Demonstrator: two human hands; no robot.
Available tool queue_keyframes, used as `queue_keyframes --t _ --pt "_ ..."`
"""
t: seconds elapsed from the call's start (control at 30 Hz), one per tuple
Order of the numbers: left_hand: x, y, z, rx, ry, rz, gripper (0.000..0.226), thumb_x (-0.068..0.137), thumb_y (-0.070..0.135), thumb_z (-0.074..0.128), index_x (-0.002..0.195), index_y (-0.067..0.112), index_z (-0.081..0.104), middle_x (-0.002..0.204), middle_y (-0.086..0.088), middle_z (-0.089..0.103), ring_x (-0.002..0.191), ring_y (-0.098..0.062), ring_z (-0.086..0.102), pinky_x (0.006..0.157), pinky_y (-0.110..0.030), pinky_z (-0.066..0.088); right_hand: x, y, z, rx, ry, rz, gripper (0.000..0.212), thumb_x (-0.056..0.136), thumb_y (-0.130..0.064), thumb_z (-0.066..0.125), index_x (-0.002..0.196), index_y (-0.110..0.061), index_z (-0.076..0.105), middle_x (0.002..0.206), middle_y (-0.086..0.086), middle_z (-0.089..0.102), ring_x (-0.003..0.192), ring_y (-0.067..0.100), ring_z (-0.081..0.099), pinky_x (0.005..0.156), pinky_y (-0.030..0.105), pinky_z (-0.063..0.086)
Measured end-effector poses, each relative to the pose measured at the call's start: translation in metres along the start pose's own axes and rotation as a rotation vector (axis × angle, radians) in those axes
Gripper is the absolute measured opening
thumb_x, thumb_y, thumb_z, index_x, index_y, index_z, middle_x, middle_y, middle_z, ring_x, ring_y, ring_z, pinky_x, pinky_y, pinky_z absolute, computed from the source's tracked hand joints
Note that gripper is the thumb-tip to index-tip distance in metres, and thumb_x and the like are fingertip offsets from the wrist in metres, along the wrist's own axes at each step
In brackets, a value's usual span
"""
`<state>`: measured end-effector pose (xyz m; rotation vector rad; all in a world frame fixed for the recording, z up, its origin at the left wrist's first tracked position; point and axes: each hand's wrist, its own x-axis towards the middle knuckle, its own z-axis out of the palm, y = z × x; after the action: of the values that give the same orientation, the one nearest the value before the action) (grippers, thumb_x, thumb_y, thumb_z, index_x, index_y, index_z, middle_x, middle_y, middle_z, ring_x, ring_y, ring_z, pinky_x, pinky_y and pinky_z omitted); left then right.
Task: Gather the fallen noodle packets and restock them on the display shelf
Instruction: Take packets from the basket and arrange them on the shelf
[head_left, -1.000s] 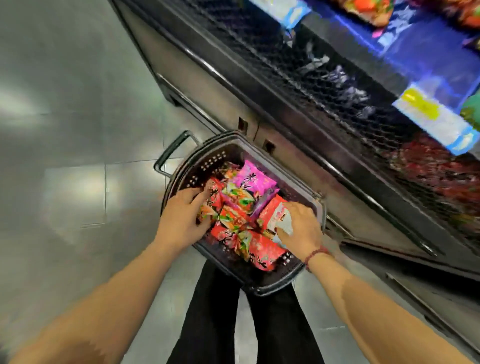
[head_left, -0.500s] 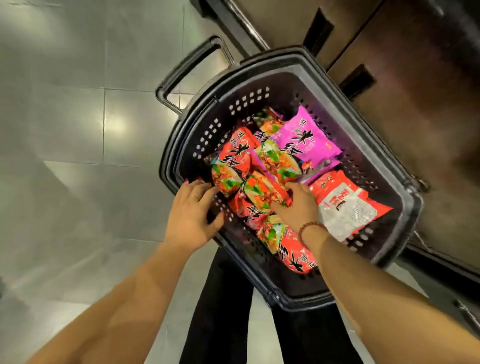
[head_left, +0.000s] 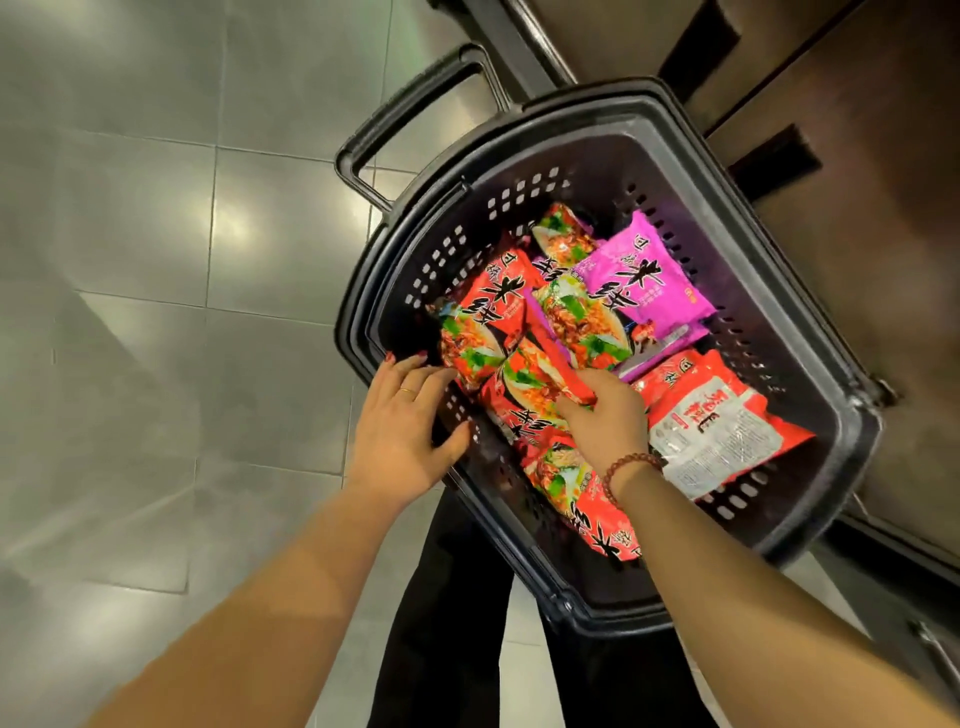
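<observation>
Though glossy red and pink noodle packets (head_left: 566, 322) fill the black perforated plastic basket (head_left: 524, 208), shelving seems undone: left hand (head_left: 400, 431) spread flat, right hand (head_left: 608, 421) pinching 1 red packet (head_left: 530, 379).

Left arm (head_left: 260, 597): bare forearm, enters from 7 o'clock and reaches toward 1 o'clock.
Left hand (head_left: 402, 436): palm down, fingers straight and spread, thumb out toward 3 o'clock; ring (head_left: 408, 391) on one finger.
Right arm (head_left: 753, 597): bare, enters from 4 o'clock and reaches toward 10 o'clock.
Right hand (head_left: 608, 421): knuckles up, fingers bent downward, grip unclear; bead bracelet (head_left: 631, 462) at wrist.
</observation>
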<state>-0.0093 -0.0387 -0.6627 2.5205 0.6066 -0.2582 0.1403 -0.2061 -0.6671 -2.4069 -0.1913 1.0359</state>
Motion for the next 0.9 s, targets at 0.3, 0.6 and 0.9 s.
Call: queue_keyframes --t 0.3,0.6,0.9 --pt "0.000 0.054 -0.036 -0.984 0.160 -0.507 0.068 0.077 0.042 0.078 0.135 0.033 0.043 0.135 0.012 0.049 0.121 0.008 0.048 0.106 -0.016 0.039 -0.069 -0.035 -0.041 1.010 0.152 0.268 0.011 0.089 -0.008 0.064 0.095 -0.016 0.069 0.092 -0.001 0.073 0.084 0.010 0.068 0.074 0.029 0.053" --pt "0.014 0.068 -0.066 -1.325 0.357 -0.518 0.097 0.084 0.005 0.067 0.151 0.040 0.006 0.141 0.024 0.033 0.115 0.014 0.052 0.086 -0.010 0.048 -0.068 -0.108 0.034 1.406 -0.057 0.374 0.031 0.089 0.002 0.058 0.118 -0.008 0.062 0.117 0.014 0.068 0.113 0.030 0.062 0.104 0.050 0.044" --pt "0.021 -0.030 -0.087 -1.176 0.492 -0.483 0.076 0.076 0.005 0.070 0.140 0.033 0.040 0.144 -0.002 0.047 0.125 -0.019 0.055 0.101 -0.047 0.049 -0.012 -0.085 0.059 1.143 -0.021 0.486 0.023 0.085 -0.008 0.070 0.107 -0.010 0.066 0.117 0.011 0.067 0.100 0.016 0.064 0.085 0.024 0.050"
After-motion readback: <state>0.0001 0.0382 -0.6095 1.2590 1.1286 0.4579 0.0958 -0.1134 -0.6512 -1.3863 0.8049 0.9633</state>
